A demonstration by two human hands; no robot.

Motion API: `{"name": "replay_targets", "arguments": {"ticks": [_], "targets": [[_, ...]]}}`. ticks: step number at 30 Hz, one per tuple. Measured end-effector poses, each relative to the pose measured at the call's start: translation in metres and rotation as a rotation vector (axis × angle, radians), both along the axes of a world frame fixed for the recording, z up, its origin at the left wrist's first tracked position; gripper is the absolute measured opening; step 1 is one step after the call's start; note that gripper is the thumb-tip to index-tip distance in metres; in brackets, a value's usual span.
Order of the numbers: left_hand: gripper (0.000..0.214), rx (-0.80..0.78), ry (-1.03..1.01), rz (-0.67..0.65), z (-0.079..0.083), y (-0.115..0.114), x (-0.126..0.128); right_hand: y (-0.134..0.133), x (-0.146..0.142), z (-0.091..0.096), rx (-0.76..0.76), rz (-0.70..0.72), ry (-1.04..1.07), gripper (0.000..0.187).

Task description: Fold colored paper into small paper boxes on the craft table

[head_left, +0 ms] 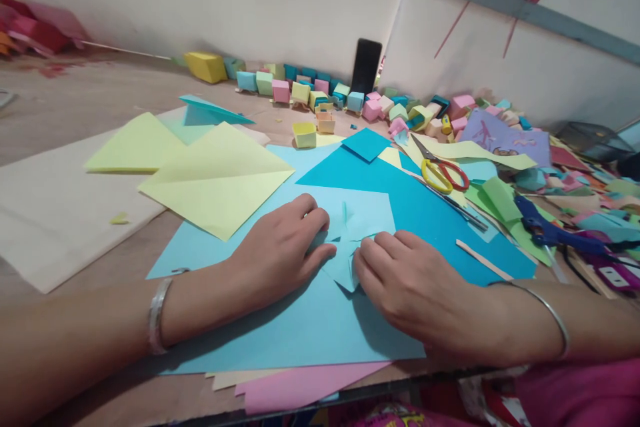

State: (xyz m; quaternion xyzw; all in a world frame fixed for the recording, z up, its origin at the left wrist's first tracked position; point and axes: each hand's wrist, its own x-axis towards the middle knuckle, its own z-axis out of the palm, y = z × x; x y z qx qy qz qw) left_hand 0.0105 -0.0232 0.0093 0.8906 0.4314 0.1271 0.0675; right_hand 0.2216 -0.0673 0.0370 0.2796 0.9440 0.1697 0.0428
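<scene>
A small light blue paper, partly folded with a raised crease in its middle, lies on a stack of larger blue sheets. My left hand curls over the paper's left side, fingers closed and pinching a fold. My right hand presses and pinches the paper's lower right part with bent fingers. Each wrist wears a thin metal bangle.
Yellow-green folded sheets lie to the left on a white sheet. Scissors with yellow and red handles rest to the right, near blue-handled scissors and paper scraps. Several small coloured paper boxes and a dark phone line the wall.
</scene>
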Motion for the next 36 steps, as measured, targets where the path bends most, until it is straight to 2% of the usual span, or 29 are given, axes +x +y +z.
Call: {"name": "replay_targets", "arguments": {"ticks": [3, 7, 12, 17, 22, 26, 31, 34, 36], "targets": [[0.018, -0.018, 0.015, 0.002, 0.000, -0.001, -0.001, 0.008, -0.001, -0.003, -0.005, 0.030, 0.034, 0.015], [0.017, 0.056, -0.029, -0.064, 0.000, 0.000, -0.001, 0.014, 0.000, -0.005, -0.033, 0.022, 0.018, 0.014], [0.018, 0.055, -0.067, -0.171, 0.001, 0.000, 0.001, 0.009, 0.000, -0.002, -0.016, 0.002, -0.020, 0.013], [0.017, 0.056, 0.017, -0.163, 0.005, -0.006, 0.002, 0.004, 0.001, 0.001, -0.008, 0.011, -0.025, 0.010], [0.025, 0.031, 0.000, -0.213, 0.007, -0.010, 0.001, 0.007, 0.005, 0.001, -0.036, -0.012, -0.045, 0.012], [0.043, 0.011, 0.063, -0.258, 0.007, -0.011, 0.002, 0.006, 0.008, 0.001, -0.075, -0.038, -0.060, 0.010], [0.026, 0.095, 0.123, -0.221, 0.006, -0.015, 0.003, 0.013, 0.008, 0.002, -0.137, -0.087, 0.000, 0.011], [0.017, 0.113, 0.118, -0.264, 0.005, -0.015, 0.003, 0.022, 0.008, 0.004, -0.206, -0.168, 0.021, 0.017], [0.019, 0.104, 0.065, -0.284, 0.004, -0.013, 0.002, 0.029, 0.007, 0.006, -0.270, -0.247, 0.024, 0.019]]}}
